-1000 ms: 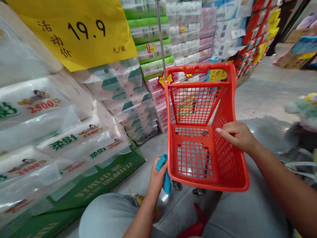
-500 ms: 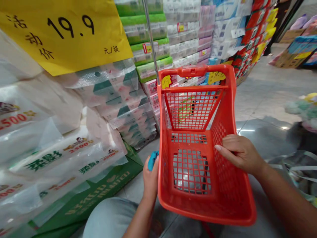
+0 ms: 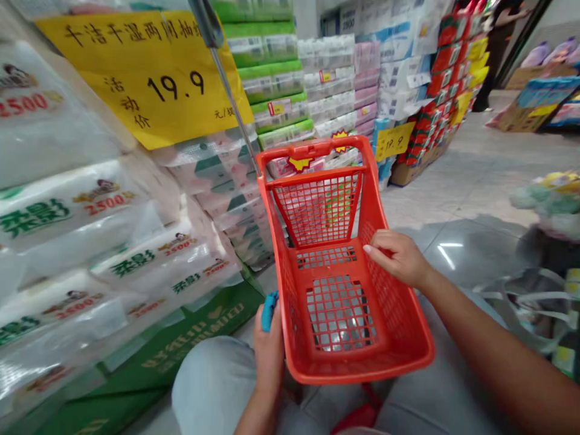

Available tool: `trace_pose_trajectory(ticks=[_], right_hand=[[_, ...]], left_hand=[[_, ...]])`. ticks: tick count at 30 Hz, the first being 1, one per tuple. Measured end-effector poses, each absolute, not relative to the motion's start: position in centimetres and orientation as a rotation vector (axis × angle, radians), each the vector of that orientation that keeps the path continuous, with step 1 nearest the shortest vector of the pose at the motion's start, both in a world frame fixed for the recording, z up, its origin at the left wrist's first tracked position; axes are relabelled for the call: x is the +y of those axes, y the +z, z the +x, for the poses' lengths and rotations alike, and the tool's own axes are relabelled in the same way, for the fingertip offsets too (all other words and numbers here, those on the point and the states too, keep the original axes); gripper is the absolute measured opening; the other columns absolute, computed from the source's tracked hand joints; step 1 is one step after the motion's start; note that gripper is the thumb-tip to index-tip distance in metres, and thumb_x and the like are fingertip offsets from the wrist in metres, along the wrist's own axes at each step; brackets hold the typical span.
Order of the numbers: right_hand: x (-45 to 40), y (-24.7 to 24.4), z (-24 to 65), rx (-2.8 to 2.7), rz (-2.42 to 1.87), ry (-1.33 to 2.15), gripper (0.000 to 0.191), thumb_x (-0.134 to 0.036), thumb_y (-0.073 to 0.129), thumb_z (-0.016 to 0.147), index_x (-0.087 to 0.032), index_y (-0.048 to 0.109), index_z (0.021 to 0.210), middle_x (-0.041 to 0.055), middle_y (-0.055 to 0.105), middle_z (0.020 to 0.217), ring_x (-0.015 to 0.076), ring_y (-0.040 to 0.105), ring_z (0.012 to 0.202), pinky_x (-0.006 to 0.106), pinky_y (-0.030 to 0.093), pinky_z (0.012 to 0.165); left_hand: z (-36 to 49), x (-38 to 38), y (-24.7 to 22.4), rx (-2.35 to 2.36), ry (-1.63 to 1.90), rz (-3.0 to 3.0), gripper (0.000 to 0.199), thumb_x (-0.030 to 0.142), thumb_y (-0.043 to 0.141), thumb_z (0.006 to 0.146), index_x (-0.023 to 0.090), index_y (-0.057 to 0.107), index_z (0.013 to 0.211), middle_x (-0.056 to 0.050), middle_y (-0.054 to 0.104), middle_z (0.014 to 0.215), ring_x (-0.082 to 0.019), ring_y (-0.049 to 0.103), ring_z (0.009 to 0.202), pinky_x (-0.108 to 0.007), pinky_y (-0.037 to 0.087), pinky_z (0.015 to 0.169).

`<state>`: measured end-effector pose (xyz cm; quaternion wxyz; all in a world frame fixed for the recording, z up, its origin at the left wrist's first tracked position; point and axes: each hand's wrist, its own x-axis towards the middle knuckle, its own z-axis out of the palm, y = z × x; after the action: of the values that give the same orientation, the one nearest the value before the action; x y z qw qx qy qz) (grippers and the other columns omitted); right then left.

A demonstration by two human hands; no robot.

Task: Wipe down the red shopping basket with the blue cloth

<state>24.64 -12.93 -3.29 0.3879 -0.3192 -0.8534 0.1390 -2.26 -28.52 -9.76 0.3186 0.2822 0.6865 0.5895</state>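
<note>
A red plastic shopping basket cart (image 3: 357,371) with grid walls and floor stands between my knees, with nothing inside. My left hand (image 3: 269,347) is at its left outer side, closed on a small blue cloth (image 3: 269,310). Its fingertips are partly hidden behind the basket wall. My right hand (image 3: 396,257) rests at the right rim, fingers curled over it and thumb pointing inward. A thin metal pole (image 3: 235,109) rises from the upper left corner of the cart.
Stacked tissue packs (image 3: 36,217) and a yellow price sign (image 3: 167,84) fill the left. More packs (image 3: 276,78) stand behind the cart. A white-handled bag (image 3: 539,302) is at the right. A person (image 3: 498,48) stands at the far right back.
The cart appears further left and more upright in view, with both hands along with it. More of the shelves and the yellow sign shows, and a person has come into view.
</note>
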Motion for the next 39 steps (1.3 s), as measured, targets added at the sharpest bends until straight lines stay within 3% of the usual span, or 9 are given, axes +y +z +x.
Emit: trace_pose_trajectory(ticks=[10, 13, 15, 17, 20, 26, 30, 33, 39], right_hand=[[-12.3, -1.6, 20.8, -2.587, -0.831, 0.393, 0.04, -0.04, 0.049, 0.099, -0.017, 0.063, 0.069, 0.006, 0.065, 0.072, 0.0183, 0.058, 0.073, 0.034, 0.042, 0.075], [-14.6, -0.5, 17.6, -2.363, -0.696, 0.95, 0.034, -0.048, 0.052, 0.098, -0.02, 0.07, 0.108, 0.0083, 0.072, 0.109, 0.0207, 0.065, 0.103, 0.037, 0.048, 0.093], [-16.2, -0.1, 15.3, -2.13, -0.564, 1.362, 0.054, -0.056, 0.057, 0.094, -0.025, 0.054, 0.139, 0.0085, 0.06, 0.139, 0.0221, 0.058, 0.124, 0.039, 0.046, 0.105], [-17.1, -0.3, 13.3, -1.857, -0.568, 1.647, 0.075, -0.062, 0.065, 0.087, -0.027, 0.042, 0.149, 0.0092, 0.054, 0.147, 0.0246, 0.056, 0.129, 0.042, 0.047, 0.107], [-17.1, -1.2, 11.3, -1.443, -0.829, 1.835, 0.074, -0.065, 0.072, 0.079, -0.026, 0.053, 0.139, 0.0094, 0.066, 0.131, 0.0278, 0.066, 0.115, 0.044, 0.054, 0.099], [-15.6, -2.2, 10.5, -1.344, -0.982, 1.897, 0.061, -0.073, 0.068, 0.077, -0.025, 0.071, 0.115, 0.0089, 0.075, 0.11, 0.0291, 0.071, 0.098, 0.047, 0.057, 0.09], [-15.1, -2.0, 10.6, -1.433, -1.021, 1.784, 0.065, -0.074, 0.067, 0.077, -0.027, 0.068, 0.122, 0.0077, 0.073, 0.116, 0.0304, 0.07, 0.104, 0.048, 0.057, 0.094], [-14.7, -1.9, 11.1, -1.388, -1.075, 1.674, 0.065, -0.069, 0.073, 0.074, -0.026, 0.067, 0.122, 0.0078, 0.073, 0.118, 0.0319, 0.068, 0.109, 0.049, 0.055, 0.097], [-15.0, -0.8, 12.0, -1.107, -1.143, 1.84, 0.059, -0.067, 0.071, 0.077, -0.027, 0.069, 0.12, 0.0086, 0.075, 0.109, 0.0329, 0.072, 0.097, 0.049, 0.06, 0.084]], left_hand=[[-4.1, -30.7, -3.9, 1.985, 1.739, 1.14, 0.029, 0.044, 0.07, 0.082, 0.024, 0.062, 0.099, -0.001, 0.064, 0.098, -0.02, 0.064, 0.092, -0.034, 0.053, 0.089], [-4.0, -28.8, -1.7, 1.937, 1.681, 1.557, 0.03, 0.028, 0.068, 0.081, 0.025, 0.061, 0.11, -0.006, 0.06, 0.116, -0.023, 0.062, 0.108, -0.04, 0.05, 0.099], [-3.5, -27.3, -0.7, 1.848, 1.518, 1.784, 0.05, 0.025, 0.068, 0.081, 0.025, 0.053, 0.129, -0.011, 0.053, 0.132, -0.026, 0.058, 0.12, -0.045, 0.049, 0.104], [-3.4, -26.0, -0.2, 1.73, 1.363, 1.97, 0.077, 0.028, 0.07, 0.081, 0.026, 0.034, 0.149, -0.017, 0.044, 0.145, -0.031, 0.051, 0.131, -0.051, 0.046, 0.108], [-4.5, -24.6, -0.1, 1.574, 1.238, 2.141, 0.097, 0.035, 0.072, 0.084, 0.029, 0.011, 0.158, -0.017, 0.046, 0.148, -0.032, 0.048, 0.136, -0.054, 0.043, 0.111], [-8.6, -20.4, 0.2, 1.487, 1.231, 1.89, 0.084, 0.046, 0.074, 0.083, 0.026, 0.032, 0.152, -0.016, 0.045, 0.151, -0.031, 0.046, 0.14, -0.051, 0.039, 0.116], [-9.2, -18.0, 0.1, 1.353, 1.107, 1.665, 0.092, 0.043, 0.082, 0.074, 0.023, 0.036, 0.152, -0.013, 0.062, 0.13, -0.026, 0.066, 0.107, -0.042, 0.055, 0.094], [-9.3, -17.6, -0.6, 1.438, 1.137, 1.647, 0.087, 0.04, 0.083, 0.073, 0.024, 0.043, 0.148, -0.008, 0.064, 0.112, -0.021, 0.065, 0.091, -0.04, 0.057, 0.086], [-9.1, -18.6, -0.5, 1.276, 1.125, 1.847, 0.093, 0.02, 0.08, 0.071, 0.03, 0.035, 0.152, -0.012, 0.044, 0.153, -0.03, 0.045, 0.14, -0.052, 0.037, 0.117]])
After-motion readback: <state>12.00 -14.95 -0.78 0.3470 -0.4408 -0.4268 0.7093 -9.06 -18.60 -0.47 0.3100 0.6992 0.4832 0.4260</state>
